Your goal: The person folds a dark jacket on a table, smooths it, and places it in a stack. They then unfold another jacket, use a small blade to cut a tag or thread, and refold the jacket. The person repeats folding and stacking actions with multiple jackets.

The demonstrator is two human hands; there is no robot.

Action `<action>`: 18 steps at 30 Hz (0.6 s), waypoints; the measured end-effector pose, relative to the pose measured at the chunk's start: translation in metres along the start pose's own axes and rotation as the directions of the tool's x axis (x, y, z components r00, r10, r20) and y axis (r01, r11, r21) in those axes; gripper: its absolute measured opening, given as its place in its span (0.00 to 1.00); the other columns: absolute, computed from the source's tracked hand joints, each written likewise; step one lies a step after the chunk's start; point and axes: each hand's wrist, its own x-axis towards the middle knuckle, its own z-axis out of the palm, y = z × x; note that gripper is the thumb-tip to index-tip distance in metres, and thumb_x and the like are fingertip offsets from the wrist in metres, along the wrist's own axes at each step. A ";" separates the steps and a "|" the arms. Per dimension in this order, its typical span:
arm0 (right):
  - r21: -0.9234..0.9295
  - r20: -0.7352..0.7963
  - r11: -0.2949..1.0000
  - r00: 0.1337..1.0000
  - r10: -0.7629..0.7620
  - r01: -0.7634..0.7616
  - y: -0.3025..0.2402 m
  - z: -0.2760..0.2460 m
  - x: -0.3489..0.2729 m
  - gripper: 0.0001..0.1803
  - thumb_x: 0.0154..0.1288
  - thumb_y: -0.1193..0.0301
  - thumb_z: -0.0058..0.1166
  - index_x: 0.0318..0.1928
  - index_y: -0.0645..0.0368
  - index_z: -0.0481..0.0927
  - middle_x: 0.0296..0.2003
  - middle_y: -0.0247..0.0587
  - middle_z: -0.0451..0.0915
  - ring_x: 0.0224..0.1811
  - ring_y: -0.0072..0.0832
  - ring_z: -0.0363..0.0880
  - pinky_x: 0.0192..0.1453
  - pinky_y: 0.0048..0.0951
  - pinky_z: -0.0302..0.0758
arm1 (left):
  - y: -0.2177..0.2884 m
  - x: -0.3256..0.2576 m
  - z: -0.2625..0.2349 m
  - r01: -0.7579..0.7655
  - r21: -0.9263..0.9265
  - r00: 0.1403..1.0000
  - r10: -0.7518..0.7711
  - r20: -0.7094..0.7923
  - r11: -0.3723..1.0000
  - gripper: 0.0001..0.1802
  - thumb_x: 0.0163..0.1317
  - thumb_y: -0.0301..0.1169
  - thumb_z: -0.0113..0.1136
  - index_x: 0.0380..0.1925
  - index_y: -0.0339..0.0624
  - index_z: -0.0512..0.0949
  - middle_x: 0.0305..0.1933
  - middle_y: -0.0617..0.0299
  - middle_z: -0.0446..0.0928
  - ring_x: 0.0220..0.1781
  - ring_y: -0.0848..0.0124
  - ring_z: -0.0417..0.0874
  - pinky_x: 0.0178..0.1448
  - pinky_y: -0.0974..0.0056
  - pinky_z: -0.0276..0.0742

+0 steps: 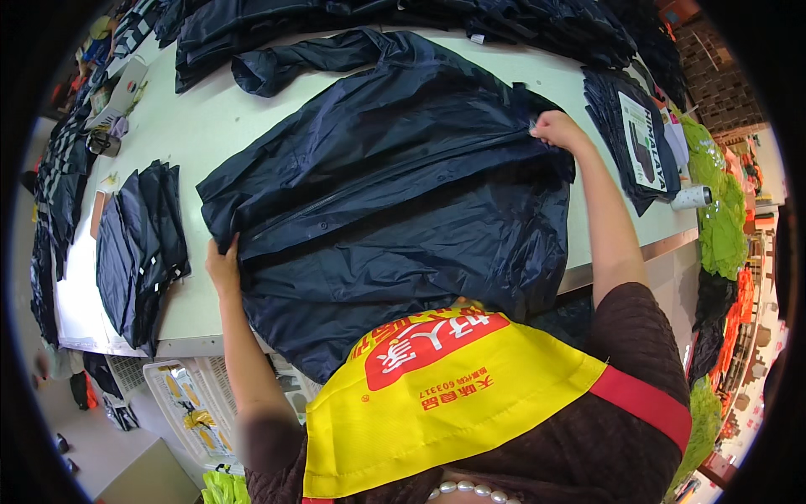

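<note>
A dark navy jacket (395,168) lies spread across the white table, its front closure running slantwise between my hands. At its lower left corner my left hand (223,267) is closed on the hem. My right hand (557,132) pinches the other end of the closure, near the collar, at the upper right. One sleeve (306,65) stretches out along the far side and curls toward the left. The near part of the jacket hangs over the table edge against my yellow apron (437,395).
Folded dark garments (143,252) lie at the left, and more dark clothing (403,25) is heaped along the far edge. At the right are stacked packaged garments (634,139) and a white cylinder (692,197). A white plastic basket (189,407) stands below the table (189,323).
</note>
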 end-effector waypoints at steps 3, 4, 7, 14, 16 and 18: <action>-0.100 -0.067 0.987 0.989 -0.133 0.126 0.033 0.024 0.010 0.10 0.53 0.64 0.60 0.28 0.58 0.79 0.35 0.46 0.81 0.40 0.44 0.79 0.42 0.42 0.74 | 0.010 0.012 0.024 0.054 0.200 0.994 -0.071 0.079 0.978 0.22 0.55 0.41 0.63 0.44 0.39 0.72 0.40 0.44 0.79 0.44 0.46 0.79 0.45 0.52 0.73; -0.105 -0.070 0.991 0.993 -0.094 0.086 0.021 0.029 0.005 0.10 0.54 0.63 0.60 0.31 0.55 0.79 0.36 0.46 0.81 0.42 0.45 0.78 0.45 0.41 0.74 | 0.012 0.017 0.026 0.084 0.249 0.992 -0.105 0.068 0.965 0.23 0.54 0.41 0.63 0.45 0.40 0.72 0.42 0.44 0.79 0.45 0.47 0.79 0.47 0.52 0.73; -0.164 -0.241 0.986 0.969 -0.047 0.007 -0.010 0.018 -0.023 0.16 0.56 0.62 0.57 0.42 0.58 0.79 0.40 0.47 0.80 0.46 0.46 0.77 0.50 0.40 0.73 | 0.037 0.028 0.012 0.209 0.320 0.974 -0.225 0.014 0.924 0.28 0.51 0.37 0.64 0.53 0.43 0.70 0.49 0.48 0.77 0.53 0.51 0.76 0.55 0.54 0.70; -0.231 -0.061 0.806 0.818 -0.571 0.545 -0.040 0.013 -0.031 0.19 0.52 0.73 0.58 0.47 0.59 0.75 0.47 0.45 0.77 0.55 0.41 0.70 0.58 0.36 0.69 | 0.257 -0.013 0.017 -0.246 -0.261 0.910 0.315 0.271 0.934 0.18 0.55 0.31 0.60 0.47 0.41 0.77 0.47 0.53 0.78 0.50 0.58 0.78 0.53 0.61 0.73; -0.284 -0.129 0.829 0.838 -0.530 0.481 -0.035 0.022 -0.008 0.17 0.52 0.76 0.55 0.45 0.59 0.74 0.46 0.44 0.77 0.55 0.41 0.70 0.58 0.36 0.69 | 0.290 -0.021 0.073 -0.524 -0.260 0.778 0.580 0.240 0.811 0.20 0.55 0.35 0.60 0.47 0.41 0.76 0.46 0.50 0.77 0.49 0.55 0.77 0.53 0.58 0.73; -0.275 -0.298 0.839 0.788 -0.539 0.470 -0.018 0.036 0.012 0.15 0.52 0.83 0.49 0.43 0.60 0.75 0.44 0.46 0.78 0.52 0.43 0.73 0.55 0.38 0.71 | 0.308 -0.018 0.130 -0.626 -0.098 0.721 0.622 0.305 0.774 0.18 0.52 0.39 0.63 0.39 0.39 0.76 0.39 0.52 0.78 0.44 0.54 0.78 0.47 0.54 0.74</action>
